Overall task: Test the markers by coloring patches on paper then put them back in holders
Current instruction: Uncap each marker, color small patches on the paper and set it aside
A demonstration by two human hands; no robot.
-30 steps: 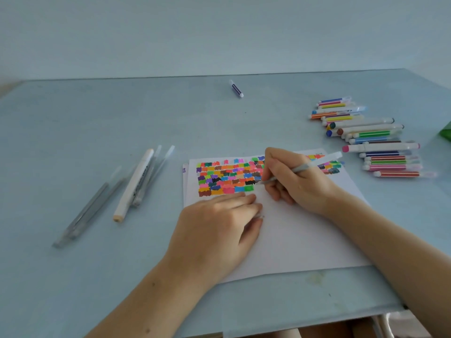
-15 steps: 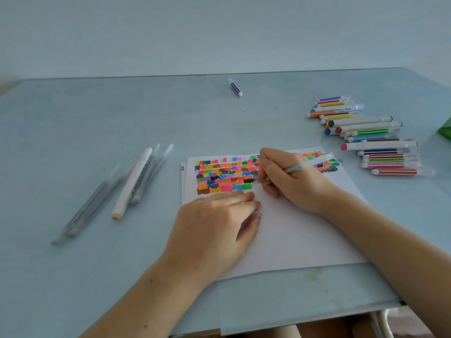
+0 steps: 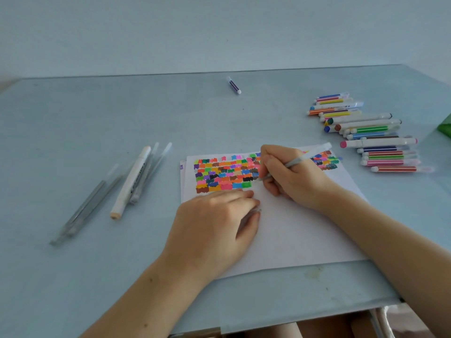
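Head view shows the right hand gripping a pale pen whose long axis slants from its tip at lower left, on the paper beside the coloured patches, up to its far end at upper right, past the knuckles. Since a second ago the pen's tip has crept slightly along the bottom row. Flat on the paper, the left hand has a small clear cap under its fingers; loose markers lie on the desk, well right.
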